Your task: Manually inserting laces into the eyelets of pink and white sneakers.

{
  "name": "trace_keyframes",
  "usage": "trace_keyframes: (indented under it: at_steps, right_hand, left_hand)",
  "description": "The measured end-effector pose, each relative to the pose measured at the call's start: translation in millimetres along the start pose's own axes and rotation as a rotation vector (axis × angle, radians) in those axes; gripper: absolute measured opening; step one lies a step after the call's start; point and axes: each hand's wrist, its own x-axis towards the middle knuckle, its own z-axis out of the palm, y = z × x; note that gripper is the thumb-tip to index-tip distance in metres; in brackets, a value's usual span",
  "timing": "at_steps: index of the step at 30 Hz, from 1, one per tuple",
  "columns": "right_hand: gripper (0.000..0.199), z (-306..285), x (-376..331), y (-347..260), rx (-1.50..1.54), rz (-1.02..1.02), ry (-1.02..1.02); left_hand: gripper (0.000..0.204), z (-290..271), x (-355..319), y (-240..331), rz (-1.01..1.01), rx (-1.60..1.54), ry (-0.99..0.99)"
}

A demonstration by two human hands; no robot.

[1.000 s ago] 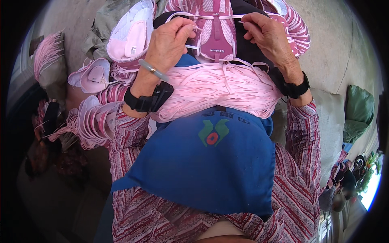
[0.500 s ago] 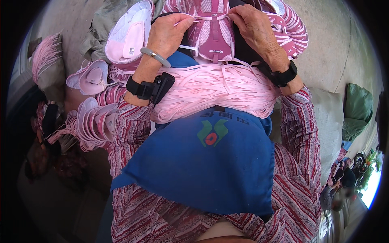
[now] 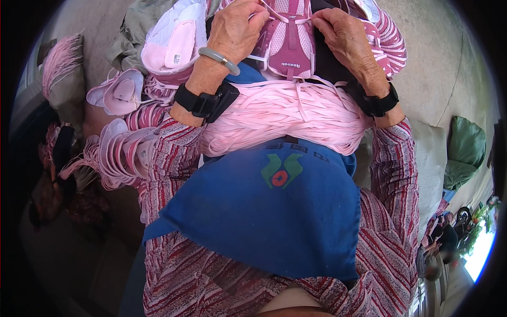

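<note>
In front of me lies a mauve and pink shoe upper (image 3: 285, 50), heel end toward me, with a pale pink shoelace (image 3: 274, 14) across its tongue. My left hand (image 3: 237, 29), closed in a pinch, holds the lace beyond the shoe's left edge. On the other side my right hand (image 3: 342, 36) pinches the lace close to the eyelets. The toe part runs out of the top of the picture. A thick bundle of pale pink shoelaces (image 3: 290, 113) lies across my lap, just below the shoe, over a blue apron (image 3: 264, 211).
Another pink shoe upper with a white lining (image 3: 179, 45) sits by my left wrist. Several stacked uppers (image 3: 124, 150) lie lower left, and more striped ones (image 3: 390, 45) at upper right. A laces bundle (image 3: 62, 61) tops a grey sack. A green sack (image 3: 465, 150) stands far right.
My left hand has moved up and inward, and the lace on that side now slants upward from the tongue. The right hand keeps its pinch. The whole view has shifted slightly.
</note>
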Motion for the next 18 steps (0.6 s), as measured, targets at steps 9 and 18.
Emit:
trace_keyframes:
  at_steps: [9,18]
  right_hand:
    - [0.016,-14.4,9.4,-23.3,-0.036,0.085,-0.108]
    - [0.019,-10.1,11.1,-24.0,0.193,-0.01,0.035]
  left_hand:
    - [0.015,4.7,19.5,-4.5,0.354,0.395,0.04]
    - [0.015,9.9,7.8,1.5,-0.238,0.004,-0.011]
